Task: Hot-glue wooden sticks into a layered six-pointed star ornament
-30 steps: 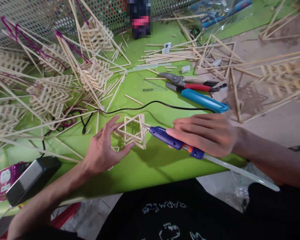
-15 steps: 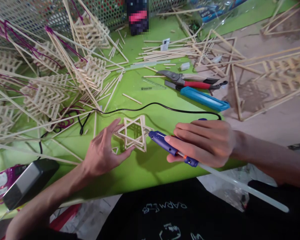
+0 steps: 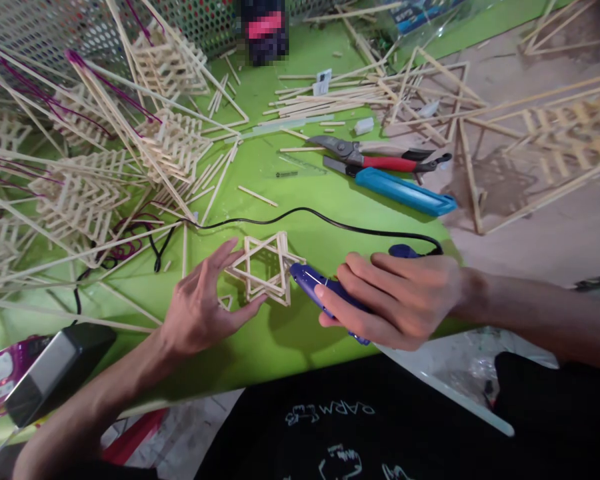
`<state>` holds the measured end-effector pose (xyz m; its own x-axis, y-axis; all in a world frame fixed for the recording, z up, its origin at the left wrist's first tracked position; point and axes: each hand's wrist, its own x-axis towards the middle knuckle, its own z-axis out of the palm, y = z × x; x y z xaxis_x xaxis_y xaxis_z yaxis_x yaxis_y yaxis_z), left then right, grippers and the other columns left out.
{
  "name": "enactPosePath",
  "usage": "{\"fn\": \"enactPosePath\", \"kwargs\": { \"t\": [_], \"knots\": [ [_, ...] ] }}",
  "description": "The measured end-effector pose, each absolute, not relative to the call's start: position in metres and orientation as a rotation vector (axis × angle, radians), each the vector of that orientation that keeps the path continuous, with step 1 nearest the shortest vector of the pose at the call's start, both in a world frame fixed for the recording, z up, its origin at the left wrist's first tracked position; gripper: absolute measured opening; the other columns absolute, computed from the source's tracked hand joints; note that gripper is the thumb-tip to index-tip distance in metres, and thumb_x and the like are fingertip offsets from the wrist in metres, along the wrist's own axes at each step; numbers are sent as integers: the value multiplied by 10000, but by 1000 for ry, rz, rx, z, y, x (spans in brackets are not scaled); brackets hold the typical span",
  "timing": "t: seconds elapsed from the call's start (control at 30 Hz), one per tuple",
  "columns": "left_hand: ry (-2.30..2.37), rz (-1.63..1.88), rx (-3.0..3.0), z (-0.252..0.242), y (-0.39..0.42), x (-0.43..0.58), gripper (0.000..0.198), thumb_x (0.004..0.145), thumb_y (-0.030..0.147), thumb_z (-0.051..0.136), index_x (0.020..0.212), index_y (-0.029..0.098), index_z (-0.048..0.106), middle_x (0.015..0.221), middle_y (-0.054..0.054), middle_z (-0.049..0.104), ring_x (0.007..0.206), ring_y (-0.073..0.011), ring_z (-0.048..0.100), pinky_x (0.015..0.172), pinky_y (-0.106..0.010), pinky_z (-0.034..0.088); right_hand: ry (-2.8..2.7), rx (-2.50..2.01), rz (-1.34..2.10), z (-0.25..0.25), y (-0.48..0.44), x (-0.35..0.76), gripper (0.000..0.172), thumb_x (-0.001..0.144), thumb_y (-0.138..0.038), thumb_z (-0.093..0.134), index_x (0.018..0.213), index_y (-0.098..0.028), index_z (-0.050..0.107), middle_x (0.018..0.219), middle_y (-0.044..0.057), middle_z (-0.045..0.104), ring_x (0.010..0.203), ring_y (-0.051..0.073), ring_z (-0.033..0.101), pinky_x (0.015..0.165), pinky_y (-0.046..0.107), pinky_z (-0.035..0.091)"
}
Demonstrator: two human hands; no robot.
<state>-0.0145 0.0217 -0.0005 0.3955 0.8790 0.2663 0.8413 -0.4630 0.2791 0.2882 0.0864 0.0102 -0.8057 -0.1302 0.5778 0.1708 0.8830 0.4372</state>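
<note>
A small star-shaped frame of wooden sticks [image 3: 251, 267] is pinched at its left side between the thumb and fingers of my left hand [image 3: 200, 300]. In my right hand [image 3: 400, 300] is a dark blue hot glue gun [image 3: 307, 283], its tip against or very close to the star's right side. A long translucent glue stick [image 3: 460, 400] juts from the gun's rear toward the lower right. The gun's black cord [image 3: 300, 210] curves left across the green table. Close to my left fingers lies a tiny stick triangle [image 3: 225, 303].
Stacked stick structures with purple string [image 3: 170, 143] crowd the left. Pruning shears [image 3: 365, 155] and a blue utility knife [image 3: 405, 191] lie at the right, below loose sticks [image 3: 320, 103]. A black box [image 3: 60, 373] stands front left. More stick frames [image 3: 475, 173] lie right.
My right hand and the glue gun have moved slightly left and tilted, the glue stick swinging downward and left. My left hand keeps its grip on the star. The whole view has shifted a little.
</note>
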Motion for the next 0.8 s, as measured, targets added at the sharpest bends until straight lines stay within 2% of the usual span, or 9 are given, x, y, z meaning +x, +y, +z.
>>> {"fn": "enactPosePath", "kwargs": {
  "t": [0.37, 0.63, 0.8],
  "knots": [
    [1579, 574, 2512, -1, 22, -17, 927, 772, 401, 836, 1512, 135, 343, 1212, -112, 739, 1052, -258, 747, 827, -370, 677, -2429, -32, -663, 9, 85, 288, 422, 959, -489, 601, 1097, -92, 636, 642, 8, 665, 568, 132, 609, 468, 243, 437],
    [1582, 566, 2499, 0, 23, -16, 933, 763, 401, 839, 1513, 152, 342, 1205, -103, 743, 1052, -263, 747, 818, -377, 679, -2431, -38, -619, 9, 85, 287, 391, 944, -439, 631, 1086, -74, 631, 595, -7, 619, 512, 107, 520, 448, 249, 419],
    [1586, 559, 2487, 0, 23, -16, 935, 764, 390, 838, 1518, 159, 335, 1214, -107, 739, 1059, -263, 745, 825, -376, 679, -2417, -54, -622, 8, 86, 287, 321, 958, -435, 610, 1037, -126, 646, 588, -28, 596, 516, 100, 490, 456, 242, 413]
  ]
}}
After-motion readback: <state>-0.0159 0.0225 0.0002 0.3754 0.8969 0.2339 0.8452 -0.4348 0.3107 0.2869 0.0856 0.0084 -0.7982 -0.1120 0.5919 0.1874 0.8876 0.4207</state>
